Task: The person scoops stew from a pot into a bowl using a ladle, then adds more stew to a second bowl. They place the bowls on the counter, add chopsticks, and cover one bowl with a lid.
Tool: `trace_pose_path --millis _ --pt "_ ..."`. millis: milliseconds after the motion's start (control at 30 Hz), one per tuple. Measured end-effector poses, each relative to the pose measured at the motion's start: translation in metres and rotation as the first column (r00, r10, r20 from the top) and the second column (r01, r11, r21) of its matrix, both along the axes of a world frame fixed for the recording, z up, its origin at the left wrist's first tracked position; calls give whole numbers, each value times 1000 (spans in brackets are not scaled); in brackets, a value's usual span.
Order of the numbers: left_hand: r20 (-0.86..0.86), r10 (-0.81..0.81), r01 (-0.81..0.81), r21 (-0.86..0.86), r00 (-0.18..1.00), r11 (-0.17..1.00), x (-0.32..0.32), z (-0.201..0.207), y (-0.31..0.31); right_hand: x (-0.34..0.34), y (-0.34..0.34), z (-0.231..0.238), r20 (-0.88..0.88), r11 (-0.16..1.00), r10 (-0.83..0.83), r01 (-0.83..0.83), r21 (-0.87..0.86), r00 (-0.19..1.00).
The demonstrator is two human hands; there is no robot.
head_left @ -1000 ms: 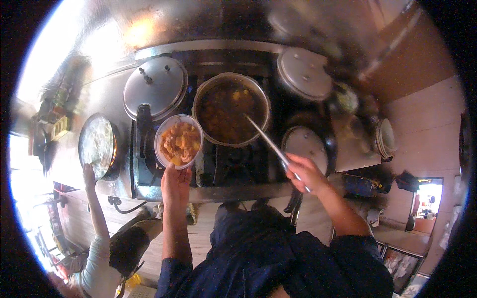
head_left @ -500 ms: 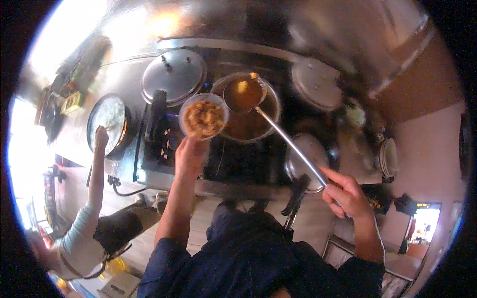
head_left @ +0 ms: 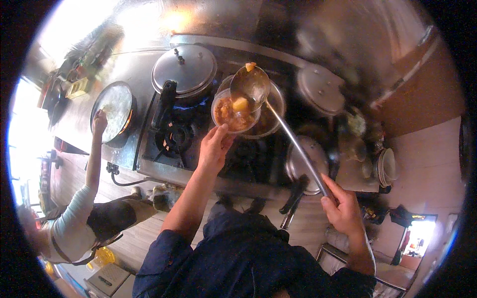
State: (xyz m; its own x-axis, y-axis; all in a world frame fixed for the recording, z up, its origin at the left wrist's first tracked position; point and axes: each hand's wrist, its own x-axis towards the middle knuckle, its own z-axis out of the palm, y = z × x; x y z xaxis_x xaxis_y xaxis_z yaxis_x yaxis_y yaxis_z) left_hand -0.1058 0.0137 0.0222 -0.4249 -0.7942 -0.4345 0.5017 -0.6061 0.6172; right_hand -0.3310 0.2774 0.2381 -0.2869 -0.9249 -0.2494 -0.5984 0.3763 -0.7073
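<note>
Bowl: a round, translucent white plastic bowl (head_left: 213, 113) is hovering above the stove, overlapping the front-left rim of the pot; it is holding orange-brown stew with pale yellow chunks.
Left hand: the left hand (head_left: 216, 146) is gripping the bowl's near side, fingertips closing at its rim.
Ladle: a deep silver metal ladle (head_left: 248, 82) with a long straight handle is tilting over the bowl, a yellow chunk sitting at its lower lip and another bit clinging to its far edge.
Right hand: the right hand (head_left: 343, 211) is closing around the handle's end, out past the stove's front edge.
Filling: the bowl is already carrying a good portion; some food is remaining at the ladle, so this scoop is seemingly not yet fully emptied.
Pot: a wide, round metal pot (head_left: 282, 110) is standing toward the middle of the stove, the bowl and ladle hiding much of its inside.
Stove: the black gas stove with a steel front edge (head_left: 166, 171) is also carrying a silver lidded pressure cooker (head_left: 184, 69) at its back-left corner, with blue flame showing beneath.
Writing: no brand, label or lettering is showing legibly.
</note>
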Motion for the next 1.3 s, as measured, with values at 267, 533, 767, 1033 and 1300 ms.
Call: trace_pose_path --millis 267,533,767,1033,1300 --pt "-32 -1 0 -33 999 999 -4 9 0 14 13 -22 -146 969 -73 35 -244 987" --pt "-72 31 -29 34 997 999 -14 8 -8 20 23 -20 -231 973 -116 64 -220 966" --pt "63 55 -49 -93 997 994 -28 12 -21 21 27 -14 -291 974 -146 84 -212 945" --pt "-34 9 -11 -61 999 998 -40 13 -28 12 30 -9 -257 976 -210 184 -119 943" --pt "-106 107 -106 14 989 994 25 0 -26 -2 2 -45 551 903 -415 401 153 724"
